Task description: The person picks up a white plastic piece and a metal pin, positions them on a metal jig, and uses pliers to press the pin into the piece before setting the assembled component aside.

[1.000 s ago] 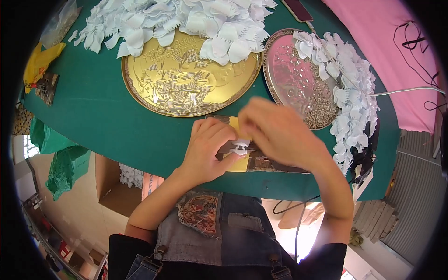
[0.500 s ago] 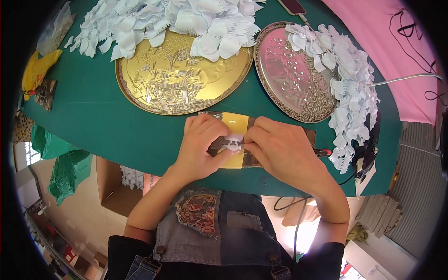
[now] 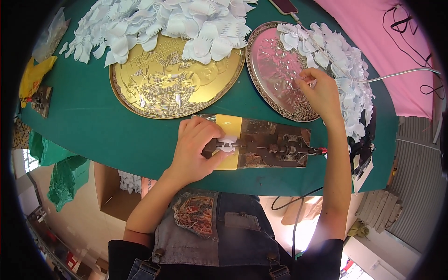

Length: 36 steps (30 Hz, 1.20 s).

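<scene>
My left hand [image 3: 196,144] is closed on a small white plastic piece [image 3: 227,144], held between thumb and fingers at the left end of a metal bench fixture [image 3: 261,147]. Yellow tape [image 3: 228,122] wraps the fixture beneath that piece. Over the oval silver tray [image 3: 265,77], my right hand [image 3: 323,95] has thumb and forefinger drawn together among small shiny metal parts [image 3: 298,103]. What its fingertips hold, if anything, is too small to make out.
A round gold tray [image 3: 212,79] with thin metal pins [image 3: 168,91] lies far left of the fixture. White plastic pieces are heaped behind it [image 3: 140,23] and right of the silver tray [image 3: 350,88]. A cable [image 3: 392,77] runs from a phone [image 3: 284,5].
My right hand has left the fixture and moved up and right to the silver tray, uncovering the fixture's right part. My left hand stays on the white piece.
</scene>
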Each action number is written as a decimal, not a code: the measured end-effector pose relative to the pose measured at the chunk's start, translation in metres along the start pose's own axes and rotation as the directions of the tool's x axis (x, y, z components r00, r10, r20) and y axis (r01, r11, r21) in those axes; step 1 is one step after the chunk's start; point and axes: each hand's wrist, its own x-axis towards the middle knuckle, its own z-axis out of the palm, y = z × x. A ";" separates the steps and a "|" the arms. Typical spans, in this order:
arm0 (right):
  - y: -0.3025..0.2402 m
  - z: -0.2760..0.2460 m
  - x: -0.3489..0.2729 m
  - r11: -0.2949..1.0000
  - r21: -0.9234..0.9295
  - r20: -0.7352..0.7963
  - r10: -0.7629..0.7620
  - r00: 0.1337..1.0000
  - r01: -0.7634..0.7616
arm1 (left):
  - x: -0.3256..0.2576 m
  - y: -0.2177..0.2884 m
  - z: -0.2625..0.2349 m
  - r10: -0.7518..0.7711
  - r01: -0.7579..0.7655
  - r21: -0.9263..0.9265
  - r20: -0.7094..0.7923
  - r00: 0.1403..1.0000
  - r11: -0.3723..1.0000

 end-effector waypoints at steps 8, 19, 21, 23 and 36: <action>0.006 0.006 0.007 0.978 0.205 0.065 0.026 0.998 -0.039 | 0.001 0.001 -0.001 -0.002 0.002 0.000 -0.001 1.000 1.000; -0.110 -0.006 -0.065 0.749 0.661 0.303 -0.320 0.898 0.045 | 0.002 0.000 -0.001 -0.001 0.001 0.009 0.021 1.000 1.000; -0.121 -0.004 -0.072 0.769 0.625 0.262 -0.368 0.892 0.134 | 0.002 0.000 -0.001 0.001 -0.001 0.001 0.019 1.000 1.000; -0.127 0.002 -0.080 0.774 0.603 0.207 -0.386 0.899 0.194 | 0.002 -0.001 -0.001 0.007 -0.006 -0.003 0.013 1.000 1.000; -0.138 0.005 -0.091 0.821 0.408 0.169 -0.498 0.851 0.399 | 0.001 -0.001 -0.001 0.011 -0.011 -0.002 0.008 1.000 1.000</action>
